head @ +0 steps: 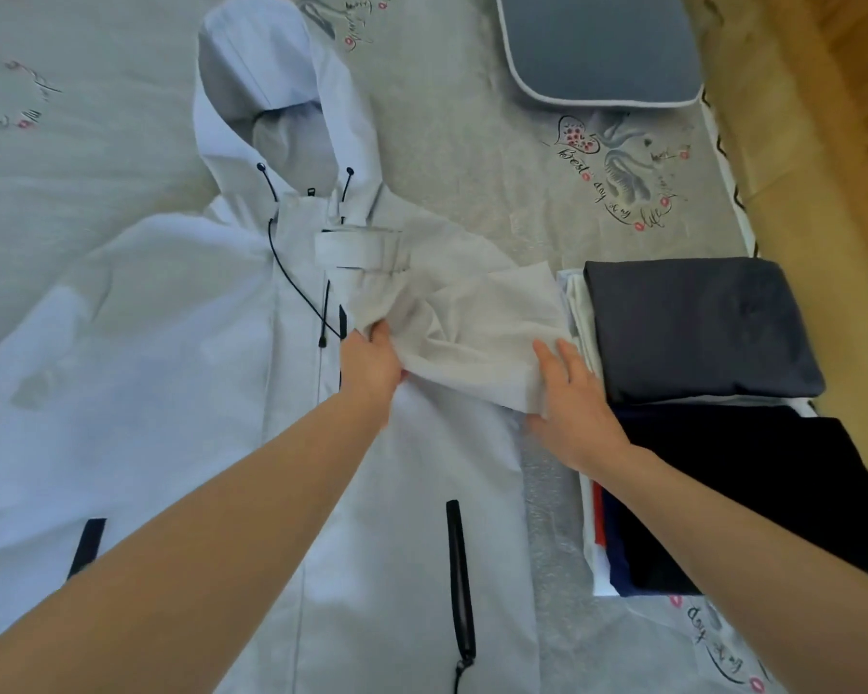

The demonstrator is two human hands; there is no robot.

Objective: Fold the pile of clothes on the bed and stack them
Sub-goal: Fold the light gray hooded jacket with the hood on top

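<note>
Head view. White hooded jacket (181, 373) lies front-up on the bed (472, 157), hood toward the top, zip closed, black drawcords and two black pocket zips visible. Its right sleeve (472, 318) is folded in across the chest, fabric bunched. Left hand (372, 365): fingers curled into the bunched sleeve cloth near the centre zip, gripping it. Right hand (577, 403): fingers straight, slightly spread, resting flat on the sleeve's outer edge, just beside the stacks. At right, two stacks of folded clothes: far stack w/ dark grey garment (697, 328) on top of white pieces; near stack w/ black garment (752, 493) on top, navy, red and white edges showing under it. Grey cushion (602, 42) w/ white piping near the bed's top edge.
</note>
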